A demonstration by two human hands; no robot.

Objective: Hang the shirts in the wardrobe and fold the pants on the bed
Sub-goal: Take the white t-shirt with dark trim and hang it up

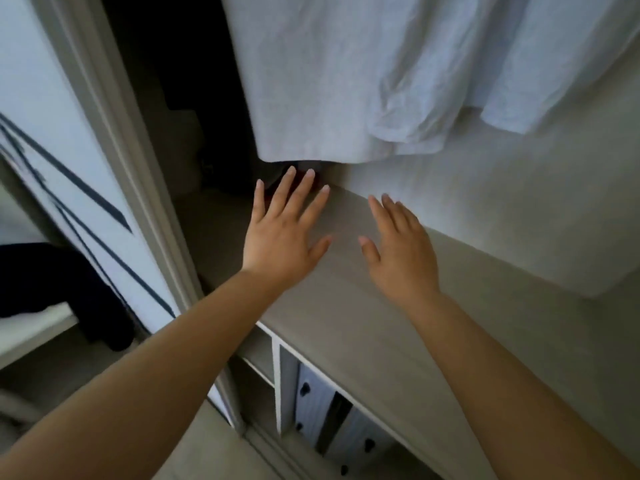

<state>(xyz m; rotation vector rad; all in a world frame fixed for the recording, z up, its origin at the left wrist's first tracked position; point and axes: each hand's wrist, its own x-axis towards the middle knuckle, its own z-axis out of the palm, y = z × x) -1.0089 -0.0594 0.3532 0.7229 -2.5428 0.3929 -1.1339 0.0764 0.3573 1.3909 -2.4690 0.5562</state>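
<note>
Hands (281,237) flat beneath creased pale shirts (332,81)

Wardrobe shelf (363,306): beige top, ran diag. from lower right to the dark back. At its far end sat sth dark-red (277,183), too blurred to ID. Under the top, an upright divider (276,386) split the compartments; white boxes (313,396) w/ dark holes stood in the right one. Far left, bed (31,327): dark garment (69,282) lay on it, hung over the edge toward the floor (62,372).
</note>
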